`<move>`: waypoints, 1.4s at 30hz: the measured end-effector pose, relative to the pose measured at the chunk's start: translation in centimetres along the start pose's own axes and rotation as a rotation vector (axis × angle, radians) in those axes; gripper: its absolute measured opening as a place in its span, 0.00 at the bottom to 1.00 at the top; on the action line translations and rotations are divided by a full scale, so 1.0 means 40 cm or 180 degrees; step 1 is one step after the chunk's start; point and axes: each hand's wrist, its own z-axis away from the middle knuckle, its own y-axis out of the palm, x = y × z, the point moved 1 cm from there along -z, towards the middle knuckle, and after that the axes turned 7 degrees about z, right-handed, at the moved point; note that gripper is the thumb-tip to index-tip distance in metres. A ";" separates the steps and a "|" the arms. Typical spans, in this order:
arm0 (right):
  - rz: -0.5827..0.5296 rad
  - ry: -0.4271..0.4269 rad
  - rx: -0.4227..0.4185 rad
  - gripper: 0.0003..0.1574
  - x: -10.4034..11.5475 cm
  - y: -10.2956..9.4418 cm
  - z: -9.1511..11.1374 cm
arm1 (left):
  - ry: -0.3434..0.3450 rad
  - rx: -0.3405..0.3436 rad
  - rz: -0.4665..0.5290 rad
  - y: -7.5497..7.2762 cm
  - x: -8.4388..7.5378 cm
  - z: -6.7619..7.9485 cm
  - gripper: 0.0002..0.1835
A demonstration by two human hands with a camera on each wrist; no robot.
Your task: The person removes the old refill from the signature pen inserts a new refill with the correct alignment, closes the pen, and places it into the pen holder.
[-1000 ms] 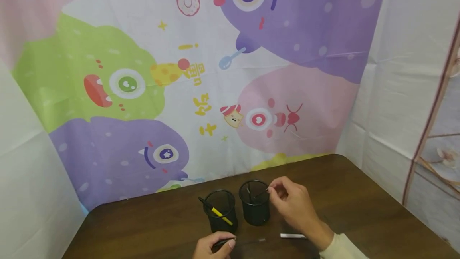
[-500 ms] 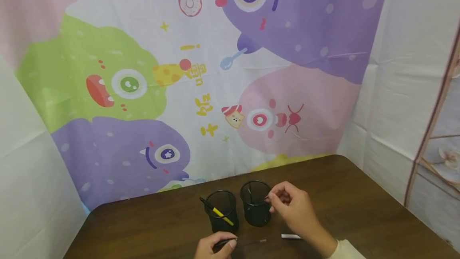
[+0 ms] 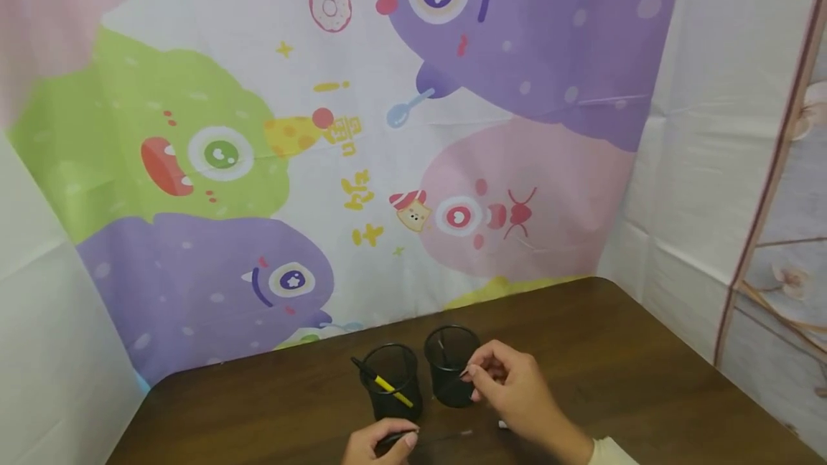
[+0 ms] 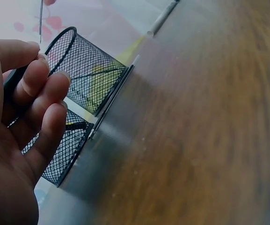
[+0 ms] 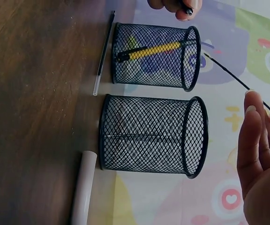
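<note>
My left hand (image 3: 381,442) grips a black pen barrel (image 5: 187,10), whose end points out past the fingertips. Between thumb and fingers, my right hand (image 3: 523,390) pinches a thin dark rod, like a pen refill (image 5: 228,71), its tip angled toward the left hand. Two black mesh pen cups stand side by side just beyond the hands. The left cup (image 3: 405,395) has a yellow and black pen (image 3: 390,387) leaning in it; in the right cup (image 5: 149,110) there is a thin dark stick (image 5: 135,136).
On the table (image 3: 258,393), a second refill (image 5: 105,51) with a clear end lies in front of the cups. A white tube-shaped object (image 5: 84,187) lies on the near side of the right cup, mostly behind the right hand in the head view. A cartoon-print cloth (image 3: 362,271) hangs behind.
My right hand has drawn the thin rod back from the right cup's rim, moving nearer and toward the left hand. The left hand keeps its grip on the barrel. The head view has shifted slightly.
</note>
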 end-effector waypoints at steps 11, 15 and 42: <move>0.0009 0.0029 0.0380 0.04 -0.005 0.024 0.012 | 0.0315 -0.0151 -0.0166 0.001 0.011 0.000 0.10; -0.0004 0.0074 0.0429 0.05 0.000 0.028 0.011 | 0.0326 -0.0168 -0.0107 0.001 0.008 -0.003 0.10; -0.0167 0.0143 0.0593 0.04 0.013 0.042 0.018 | 0.0100 -0.0202 -0.0031 0.005 -0.007 0.004 0.11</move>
